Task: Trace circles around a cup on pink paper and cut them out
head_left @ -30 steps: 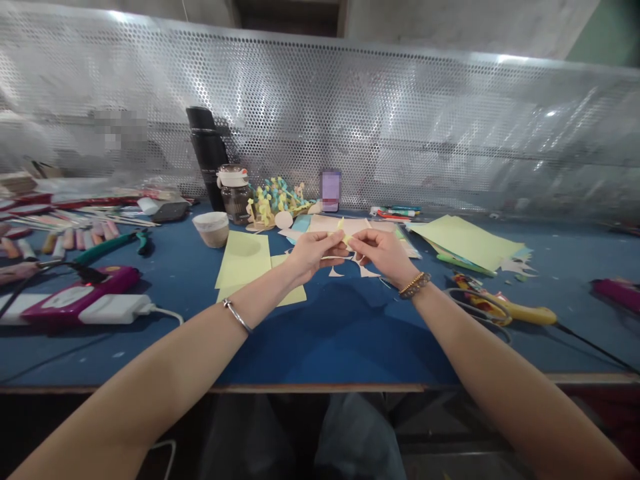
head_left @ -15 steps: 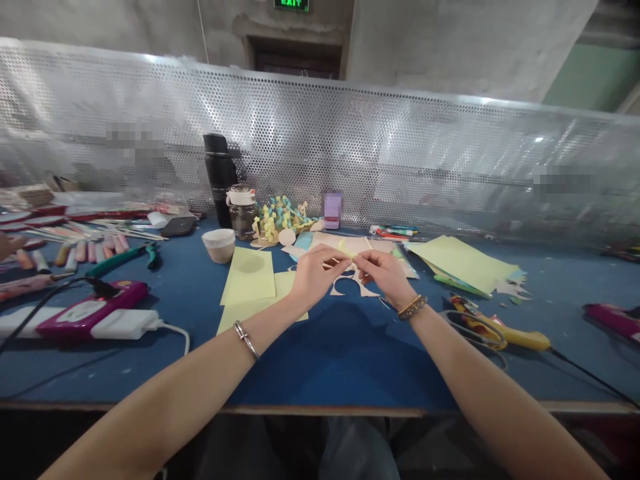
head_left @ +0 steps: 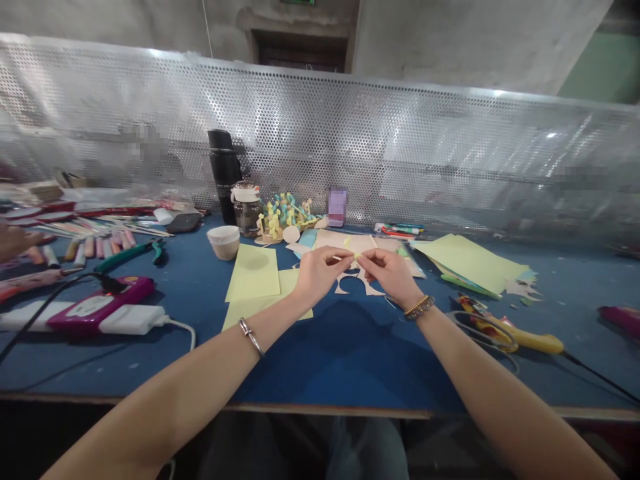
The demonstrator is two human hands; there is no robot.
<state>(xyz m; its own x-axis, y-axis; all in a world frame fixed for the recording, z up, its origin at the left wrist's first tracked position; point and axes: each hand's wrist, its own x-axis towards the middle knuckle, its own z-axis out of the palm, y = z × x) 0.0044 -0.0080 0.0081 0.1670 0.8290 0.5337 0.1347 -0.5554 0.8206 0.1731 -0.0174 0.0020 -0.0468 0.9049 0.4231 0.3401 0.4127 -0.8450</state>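
Note:
My left hand (head_left: 323, 272) and my right hand (head_left: 387, 270) meet fingertip to fingertip above the middle of the blue table. Between them they pinch a small yellow piece of paper (head_left: 356, 256), mostly hidden by the fingers. Under the hands lie cut pale pink paper scraps (head_left: 352, 285) with curved cut-outs. Yellow paper sheets (head_left: 254, 272) lie left of my left hand. Behind the hands stands a cluster of small yellow and blue paper shapes (head_left: 283, 217), with a round pale disc (head_left: 291, 234) in front of it.
A paper cup (head_left: 224, 243), a lidded jar (head_left: 247, 212) and a black bottle (head_left: 225, 177) stand back left. A phone (head_left: 337, 207) leans on the perforated screen. To the right are a yellow paper stack (head_left: 477, 261) and a yellow glue gun (head_left: 530, 338); left, a power strip (head_left: 95, 308) and another person's hand (head_left: 17, 241).
The view has shifted slightly, so things sit a little further right and the upper ones higher. Both hands keep their pinch on the small piece. At far left the other person's hand shows more.

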